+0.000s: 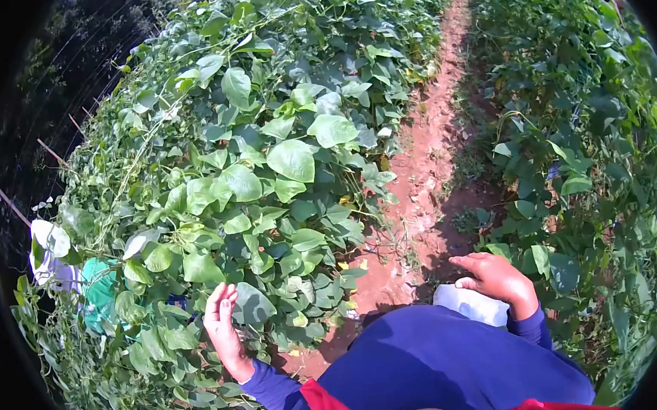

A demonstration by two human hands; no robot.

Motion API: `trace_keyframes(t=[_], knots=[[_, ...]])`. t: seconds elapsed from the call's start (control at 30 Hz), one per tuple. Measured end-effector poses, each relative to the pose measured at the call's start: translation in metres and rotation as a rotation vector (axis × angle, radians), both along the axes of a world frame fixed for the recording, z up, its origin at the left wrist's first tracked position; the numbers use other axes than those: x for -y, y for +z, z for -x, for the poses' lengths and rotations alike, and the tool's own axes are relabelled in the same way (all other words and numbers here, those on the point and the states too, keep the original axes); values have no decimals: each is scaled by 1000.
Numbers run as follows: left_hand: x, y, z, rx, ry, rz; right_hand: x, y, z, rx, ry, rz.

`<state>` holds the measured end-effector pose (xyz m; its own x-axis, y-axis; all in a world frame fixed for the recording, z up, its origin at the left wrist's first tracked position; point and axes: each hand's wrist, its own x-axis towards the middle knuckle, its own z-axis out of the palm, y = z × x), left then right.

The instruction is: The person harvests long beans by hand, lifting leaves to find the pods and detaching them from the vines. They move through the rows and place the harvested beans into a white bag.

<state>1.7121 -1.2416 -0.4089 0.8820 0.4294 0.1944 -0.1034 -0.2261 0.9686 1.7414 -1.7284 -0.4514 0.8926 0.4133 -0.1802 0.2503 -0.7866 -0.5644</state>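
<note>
My left hand (226, 333) is raised at the edge of the leafy bean-like vines (293, 161), its fingers pointing up and loosely stretched, with nothing visible in them. A broad leaf (253, 304) is right beside its fingertips. On the other side, my right hand (496, 278) is held out flat in front of my body, fingers extended and thumb apart. Beneath it shows a whitish, translucent container or bag (469, 304), partly covered by the hand and my blue sleeve.
A red-dirt path (433, 136) runs ahead between two tall rows of vines. The right row (564, 155) stands close to my right arm. At the far left are a green cloth or bag (99, 293), a white item (52, 256) and thin stakes (14, 207).
</note>
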Motion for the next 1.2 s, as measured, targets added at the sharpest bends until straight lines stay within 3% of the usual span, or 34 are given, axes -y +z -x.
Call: trace_keyframes(t=[0.27, 0.4, 0.53, 0.6, 0.67, 0.73, 0.8, 0.93, 1.1, 1.2], knots=[[-18, 13, -120, -16, -358, -141, -38, -20, -66, 76, -116, -104], [-41, 17, -191, 35, -850, -40, -78, -26, -130, 44, -89, -8], [-16, 7, -269, 107, -1304, 121, -119, -26, -179, 195, -41, -113], [16, 10, -295, -8, -1380, 80, -130, -13, -194, 153, -54, -142], [47, 22, -322, 89, -1368, -327, -130, -7, -205, 114, -55, -167], [68, 34, -342, 230, -1333, -523, -121, -7, -216, 82, -56, -209], [78, 54, -356, 224, -1285, -518, -107, -13, -232, -30, -46, -167], [98, 113, -387, 473, -1094, -791, -78, -22, -277, -28, -29, -128], [151, 184, -451, 528, -655, -1224, -13, -15, -347, 23, 96, -126], [146, 204, -552, 497, -134, -1555, 42, -17, -381, 161, 98, -187]])
